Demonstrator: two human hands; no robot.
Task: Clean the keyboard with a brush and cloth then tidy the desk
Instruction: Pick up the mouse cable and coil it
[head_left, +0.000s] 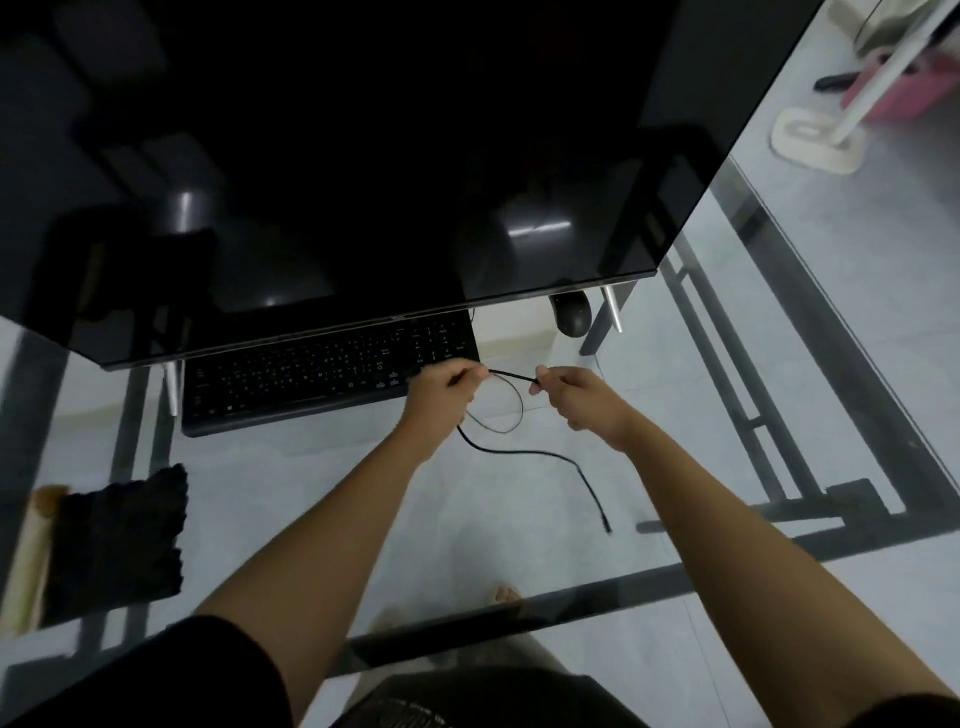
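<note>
Though light and limp, likely springs loose — cable pinched in left hand at nine o'clock, right hand at three, both curled tight; gather toward plug, five o'clock.

This looks like a room in a home, arranged as a small computer corner. A large dark monitor stands on a glass surface with a black metal frame. A black keyboard and a mouse lie near the monitor's lower edge. Through the glass one sees a floor of pale tiles. On it, at the far right, a white flat mop stands beside a pink plastic tub. A bare foot shows below the glass, which fits a home more than an office.
</note>
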